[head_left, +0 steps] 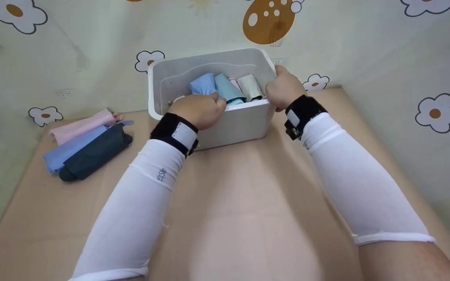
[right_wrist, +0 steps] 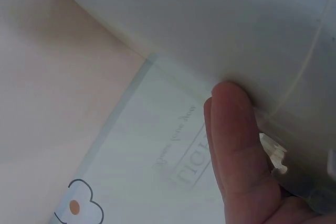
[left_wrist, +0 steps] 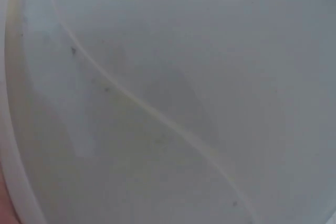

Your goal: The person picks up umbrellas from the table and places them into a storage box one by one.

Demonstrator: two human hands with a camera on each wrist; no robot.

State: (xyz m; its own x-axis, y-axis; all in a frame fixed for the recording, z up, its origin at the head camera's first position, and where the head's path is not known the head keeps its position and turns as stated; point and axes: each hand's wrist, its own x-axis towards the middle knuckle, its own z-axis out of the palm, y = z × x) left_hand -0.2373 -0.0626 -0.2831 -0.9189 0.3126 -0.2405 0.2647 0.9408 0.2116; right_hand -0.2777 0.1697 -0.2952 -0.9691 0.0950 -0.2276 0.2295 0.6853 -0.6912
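Note:
A white plastic bin (head_left: 233, 125) stands at the back of the table against the patterned backdrop. My left hand (head_left: 199, 109) grips its front rim, with the fingers bent over the edge. My right hand (head_left: 285, 88) holds the right end at the rim; in the right wrist view its fingers (right_wrist: 236, 140) lie along the outer wall. Inside the bin are rolled cloth bundles resembling folded umbrellas: a blue one (head_left: 203, 84), a teal one (head_left: 229, 89) and a cream one (head_left: 249, 86). The bin's pale wall (left_wrist: 173, 77) fills the left wrist view.
Left of the bin, three similar bundles lie side by side: a pink one (head_left: 82, 126), a blue one (head_left: 76, 146) and a dark green one (head_left: 97, 154). They rest on the tan tabletop (head_left: 225, 218). A backdrop with flower prints (head_left: 438, 113) rises behind and at both sides.

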